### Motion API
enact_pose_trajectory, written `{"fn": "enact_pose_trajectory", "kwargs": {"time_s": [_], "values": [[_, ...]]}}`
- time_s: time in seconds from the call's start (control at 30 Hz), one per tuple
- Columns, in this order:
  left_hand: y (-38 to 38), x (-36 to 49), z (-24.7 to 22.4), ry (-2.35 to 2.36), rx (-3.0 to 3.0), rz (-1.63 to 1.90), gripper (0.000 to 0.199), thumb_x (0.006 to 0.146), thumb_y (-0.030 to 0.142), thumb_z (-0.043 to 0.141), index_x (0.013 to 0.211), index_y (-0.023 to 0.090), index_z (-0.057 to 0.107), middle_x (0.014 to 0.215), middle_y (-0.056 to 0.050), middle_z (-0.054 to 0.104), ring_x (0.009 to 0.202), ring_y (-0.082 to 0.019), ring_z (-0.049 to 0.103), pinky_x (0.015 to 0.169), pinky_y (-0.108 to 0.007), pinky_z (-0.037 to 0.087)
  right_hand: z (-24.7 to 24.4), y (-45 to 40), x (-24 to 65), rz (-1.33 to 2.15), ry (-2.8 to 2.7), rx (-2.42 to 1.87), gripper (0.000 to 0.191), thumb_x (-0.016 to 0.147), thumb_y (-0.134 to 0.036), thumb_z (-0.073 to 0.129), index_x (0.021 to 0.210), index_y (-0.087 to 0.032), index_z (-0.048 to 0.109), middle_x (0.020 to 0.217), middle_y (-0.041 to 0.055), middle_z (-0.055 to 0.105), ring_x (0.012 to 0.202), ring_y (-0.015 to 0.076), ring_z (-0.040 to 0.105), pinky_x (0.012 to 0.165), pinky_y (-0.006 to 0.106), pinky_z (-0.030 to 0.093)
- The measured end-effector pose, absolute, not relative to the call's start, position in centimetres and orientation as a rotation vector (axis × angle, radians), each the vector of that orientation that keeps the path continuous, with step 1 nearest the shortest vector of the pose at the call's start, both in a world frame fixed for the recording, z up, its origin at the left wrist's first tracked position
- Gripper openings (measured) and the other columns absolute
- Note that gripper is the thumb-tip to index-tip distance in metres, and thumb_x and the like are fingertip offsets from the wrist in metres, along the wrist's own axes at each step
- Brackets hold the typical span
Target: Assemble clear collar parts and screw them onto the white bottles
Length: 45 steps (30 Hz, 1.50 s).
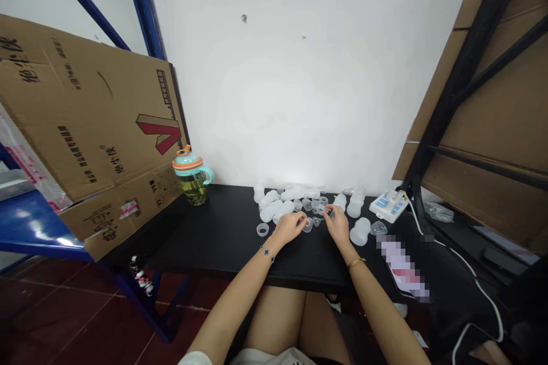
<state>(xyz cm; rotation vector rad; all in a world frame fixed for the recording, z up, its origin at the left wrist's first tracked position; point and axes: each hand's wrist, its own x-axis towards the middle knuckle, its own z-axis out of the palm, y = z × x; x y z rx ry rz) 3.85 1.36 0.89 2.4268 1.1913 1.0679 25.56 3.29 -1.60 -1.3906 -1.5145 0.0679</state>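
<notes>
I'm watching the feed from the head camera, and the person's left hand (289, 227) and right hand (337, 224) are hovering apart, just beside each other, over a black table (205, 228). The left fingers are reaching to a clear plastic ring (307, 226), and the right fingers are bent above a small clear funnel piece (317, 220); I cannot tell whether either hand is gripping anything. Translucent plastic bottle parts (270, 211) are lying scattered across the table's far side against a white wall (299, 85). A cardboard box (94, 125) is leaning tilted at the left beside a blue steel rack (143, 0), with a drink bottle (192, 179) standing near it. A white plastic device (389, 206) is sitting at the right, a white cable (471, 274) is trailing down, and a red tiled floor (72, 325) is showing below.
</notes>
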Motion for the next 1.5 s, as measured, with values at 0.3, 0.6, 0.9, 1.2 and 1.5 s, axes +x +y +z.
{"fn": "enact_pose_trajectory", "kwargs": {"time_s": [0.3,0.6,0.9,1.2,1.5], "values": [[1.2,3.8,1.2,1.22,2.353,1.145,0.02,0.094,0.03,0.05,0.1,0.023,0.067,0.079,-0.001,0.072,0.067,-0.017,0.065,0.064,-0.025,0.045,-1.2,3.2,25.5,0.409,-1.275,-1.238,0.048,0.074,-0.062,0.068,0.098,-0.02,0.065,0.093,0.0051,0.069,0.052,0.0113,0.048,0.052,0.025,0.042],[1.5,3.9,0.9,1.275,2.255,1.246,0.012,0.093,0.03,0.051,0.099,0.023,0.058,0.076,0.002,0.067,0.06,-0.016,0.06,0.06,-0.025,0.039,-0.5,3.3,25.4,0.813,-1.033,-1.018,0.052,0.065,-0.057,0.079,0.096,-0.02,0.06,0.076,-0.0012,0.063,0.042,0.007,0.046,0.037,0.021,0.033],[1.7,3.7,1.0,1.243,2.125,1.314,0.003,0.085,0.021,0.053,0.084,0.023,0.053,0.059,0.007,0.056,0.054,-0.014,0.055,0.058,-0.024,0.036,0.0,2.6,25.2,1.024,-0.959,-0.918,0.045,0.064,-0.048,0.084,0.093,-0.021,0.062,0.076,-0.0027,0.062,0.045,0.0075,0.05,0.037,0.02,0.035],[2.0,3.7,1.0,1.03,1.968,1.407,0.012,0.093,0.023,0.043,0.094,0.022,0.055,0.095,-0.002,0.07,0.076,-0.015,0.068,0.061,-0.022,0.051,0.3,2.2,25.0,1.161,-1.015,-0.904,0.039,0.068,-0.044,0.082,0.094,-0.02,0.064,0.081,-0.0012,0.064,0.049,0.0089,0.054,0.04,0.021,0.038],[2.0,3.8,1.4,0.98,1.884,1.467,0.018,0.092,0.022,0.044,0.091,0.02,0.062,0.106,-0.006,0.071,0.087,-0.017,0.068,0.07,-0.027,0.057,0.2,2.1,24.9,1.241,-1.081,-0.912,0.038,0.07,-0.042,0.082,0.097,-0.02,0.067,0.083,-0.0002,0.066,0.052,0.0094,0.058,0.042,0.02,0.04]]}}
